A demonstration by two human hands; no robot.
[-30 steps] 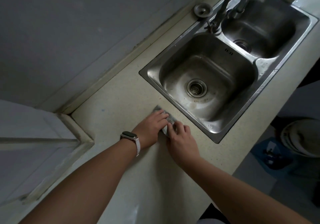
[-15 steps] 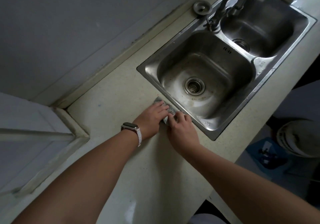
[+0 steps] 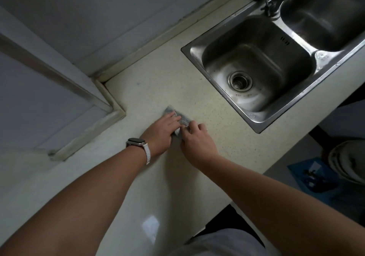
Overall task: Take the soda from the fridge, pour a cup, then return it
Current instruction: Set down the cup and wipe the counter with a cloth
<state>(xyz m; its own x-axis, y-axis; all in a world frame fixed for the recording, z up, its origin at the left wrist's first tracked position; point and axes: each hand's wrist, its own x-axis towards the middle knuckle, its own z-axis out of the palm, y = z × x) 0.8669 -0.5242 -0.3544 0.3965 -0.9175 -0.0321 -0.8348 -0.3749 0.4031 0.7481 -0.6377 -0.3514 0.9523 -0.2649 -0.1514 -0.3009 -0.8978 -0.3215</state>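
Observation:
Both of my hands rest on a small grey cloth (image 3: pixel 184 119) lying flat on the pale speckled countertop (image 3: pixel 158 85), left of the sink. My left hand (image 3: pixel 161 132), with a watch on its wrist, presses its fingers down on the cloth's left part. My right hand (image 3: pixel 195 140) pinches the cloth's near right edge with bent fingers. Most of the cloth is hidden under the two hands. No soda, cup or fridge is in view.
A steel double sink (image 3: pixel 199 47) fills the upper right, with a drain (image 3: pixel 240 81) in the near basin and a tap base (image 3: pixel 273 2) behind. A wall and raised ledge (image 3: pixel 110 117) close off the left. Beyond the counter's right edge, plates (image 3: pixel 347 161) sit lower down.
The view has swung, so the sink sits further up and right. Both hands and the cloth have slid left along the counter, away from the sink's rim.

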